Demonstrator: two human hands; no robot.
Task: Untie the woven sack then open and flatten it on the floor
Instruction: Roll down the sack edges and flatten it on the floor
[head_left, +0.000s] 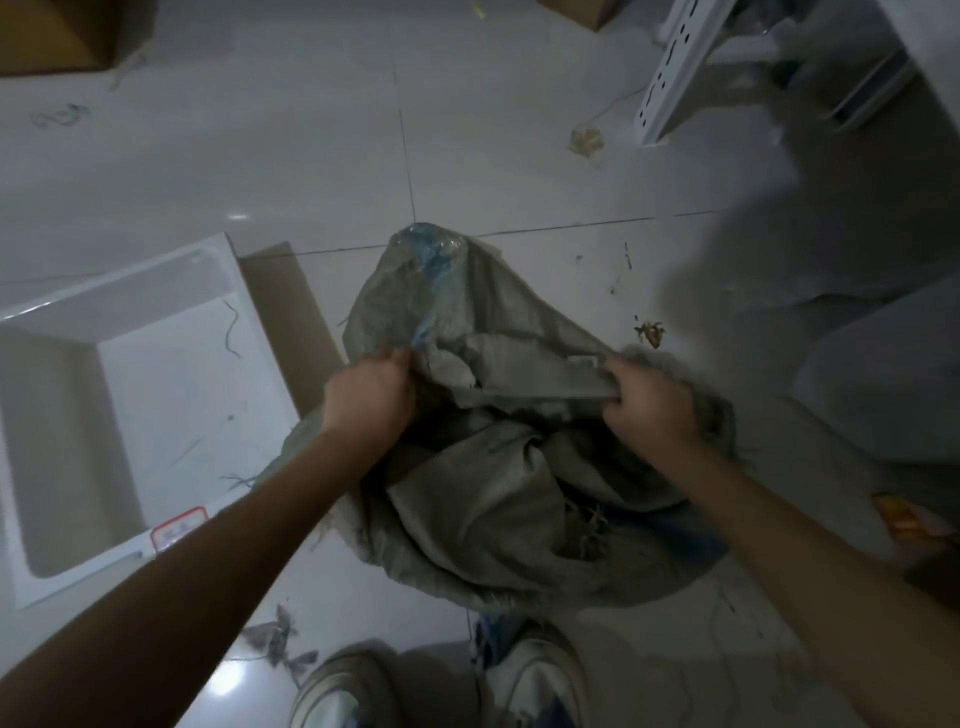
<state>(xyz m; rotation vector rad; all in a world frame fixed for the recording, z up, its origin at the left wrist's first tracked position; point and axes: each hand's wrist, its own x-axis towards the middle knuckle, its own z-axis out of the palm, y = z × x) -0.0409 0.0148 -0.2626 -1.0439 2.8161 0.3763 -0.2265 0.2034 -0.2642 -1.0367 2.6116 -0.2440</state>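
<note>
A grey-green woven sack (498, 499) lies crumpled on the white tiled floor just in front of my feet. Its far end (426, 249) sticks up, with blue print and clear plastic showing on it. My left hand (371, 395) is closed on the sack's rim at the left. My right hand (649, 405) is closed on the rim at the right. A band of fabric stretches taut between the two hands, and the mouth below it gapes, with folds inside. No tie or string around the mouth is visible.
A white rectangular basin (119, 395) sits on flattened cardboard (288, 312) to the left. A white perforated metal rail (675, 67) leans at the upper right. Cardboard boxes (57, 31) stand at the top left. Scraps of fibre litter the floor. My shoes (343, 691) are at the bottom.
</note>
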